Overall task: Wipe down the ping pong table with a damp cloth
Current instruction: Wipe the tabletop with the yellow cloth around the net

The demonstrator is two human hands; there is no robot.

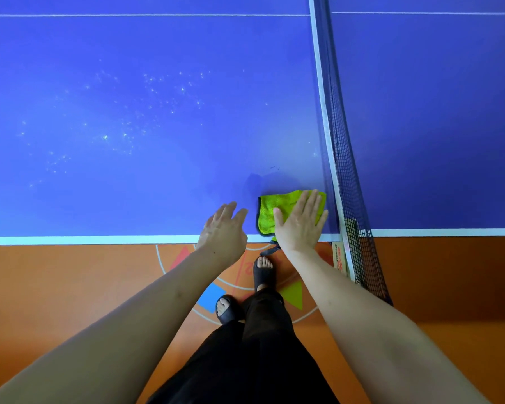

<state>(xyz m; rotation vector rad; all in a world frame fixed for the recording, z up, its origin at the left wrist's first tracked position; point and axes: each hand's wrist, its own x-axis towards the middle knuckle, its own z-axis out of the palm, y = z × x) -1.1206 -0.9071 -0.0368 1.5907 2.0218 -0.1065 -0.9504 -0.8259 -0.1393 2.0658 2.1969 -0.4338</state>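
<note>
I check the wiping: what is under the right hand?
The green cloth lies flat under the right hand, on the blue table. The table beneath the cloth is hidden.

The ping pong table was seen to have a smooth, hard blue top with a slight sheen, painted with crisp white lines; scattered pale specks were spread over its left part, and a darker, damp-looking patch was visible just above the cloth. The cloth was of fuzzy yellow-green microfibre, its nap rough and matt, bound with a dark stitched edge. The net was made of fine black mesh, topped with a white woven tape. The floor was covered in a smooth, matt orange sheet printed with coloured shapes. The trousers were of soft, matt black fabric, and the sandals looked like dark moulded rubber.
</note>
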